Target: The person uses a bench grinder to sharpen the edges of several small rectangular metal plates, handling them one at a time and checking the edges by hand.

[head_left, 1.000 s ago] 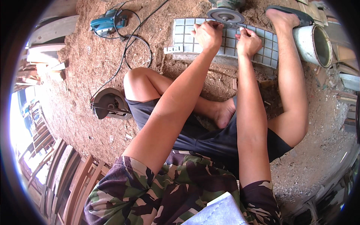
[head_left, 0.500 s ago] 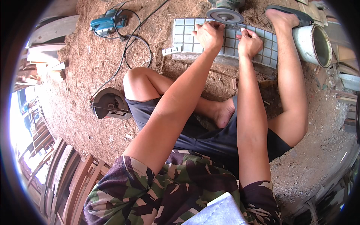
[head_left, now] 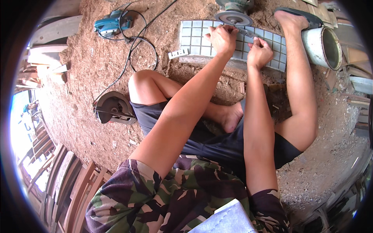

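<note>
Both my hands hold a small, flat metal blade (head_left: 246, 33) just on the near side of a grinding wheel (head_left: 233, 18). My left hand (head_left: 222, 39) pinches its left end, and the fingers partly cover it. At the other end, my right hand (head_left: 259, 53) grips with thumb and curled fingers. The blade slants down to the right over a tiled block (head_left: 196, 32) that lies under my hands. Whether its edge touches the wheel I cannot tell. Behind the wheel sits the green grinder body (head_left: 236, 4), cut off by the picture's top.
A blue power planer (head_left: 112, 25) with a looped black cord lies far left. Nearer is a circular saw (head_left: 113, 107). A small pale slotted strip (head_left: 178, 53) rests against the block's left corner. A whitish bucket (head_left: 315, 47) lies tipped beside my right foot. Sawdust covers the ground.
Both hands have shifted slightly toward me and to the right. The blade has come away from just beneath the wheel and now slants more steeply.
</note>
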The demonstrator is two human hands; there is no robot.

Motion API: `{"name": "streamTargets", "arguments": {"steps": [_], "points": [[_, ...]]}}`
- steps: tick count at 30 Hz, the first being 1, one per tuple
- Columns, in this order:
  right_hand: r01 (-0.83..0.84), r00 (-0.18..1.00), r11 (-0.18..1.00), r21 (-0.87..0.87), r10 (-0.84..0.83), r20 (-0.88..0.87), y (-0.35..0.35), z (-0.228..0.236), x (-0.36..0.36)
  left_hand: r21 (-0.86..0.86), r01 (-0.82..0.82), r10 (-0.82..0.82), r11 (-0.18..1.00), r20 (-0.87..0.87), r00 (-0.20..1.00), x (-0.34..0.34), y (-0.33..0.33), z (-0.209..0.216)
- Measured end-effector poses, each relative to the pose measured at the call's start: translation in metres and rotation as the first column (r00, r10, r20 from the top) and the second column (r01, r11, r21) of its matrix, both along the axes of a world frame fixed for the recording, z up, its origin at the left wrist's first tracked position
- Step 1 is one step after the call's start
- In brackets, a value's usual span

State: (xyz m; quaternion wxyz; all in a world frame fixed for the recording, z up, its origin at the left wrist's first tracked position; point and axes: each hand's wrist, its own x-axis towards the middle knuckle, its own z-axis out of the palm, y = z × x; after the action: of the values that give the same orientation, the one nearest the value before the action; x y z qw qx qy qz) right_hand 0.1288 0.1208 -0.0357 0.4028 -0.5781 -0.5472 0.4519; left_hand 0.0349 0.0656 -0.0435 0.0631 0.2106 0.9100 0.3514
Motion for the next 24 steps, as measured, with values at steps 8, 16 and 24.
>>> {"name": "streamTargets", "arguments": {"steps": [8, 16, 24], "points": [[-0.159, 0.982, 0.987, 0.007, 0.158, 0.106, -0.022, 0.001, -0.036, -0.041, -0.046, 0.046, 0.998, 0.013, 0.999, -0.035, -0.045, 0.000], [-0.180, 0.973, 0.983, 0.028, 0.174, 0.152, -0.029, 0.005, -0.055, -0.009, -0.069, 0.069, 0.998, 0.005, 0.998, -0.045, -0.059, 0.000], [-0.178, 0.974, 0.984, 0.029, 0.172, 0.146, -0.026, 0.009, -0.055, -0.013, -0.080, 0.080, 0.997, -0.007, 0.997, -0.044, -0.055, 0.001]]}}
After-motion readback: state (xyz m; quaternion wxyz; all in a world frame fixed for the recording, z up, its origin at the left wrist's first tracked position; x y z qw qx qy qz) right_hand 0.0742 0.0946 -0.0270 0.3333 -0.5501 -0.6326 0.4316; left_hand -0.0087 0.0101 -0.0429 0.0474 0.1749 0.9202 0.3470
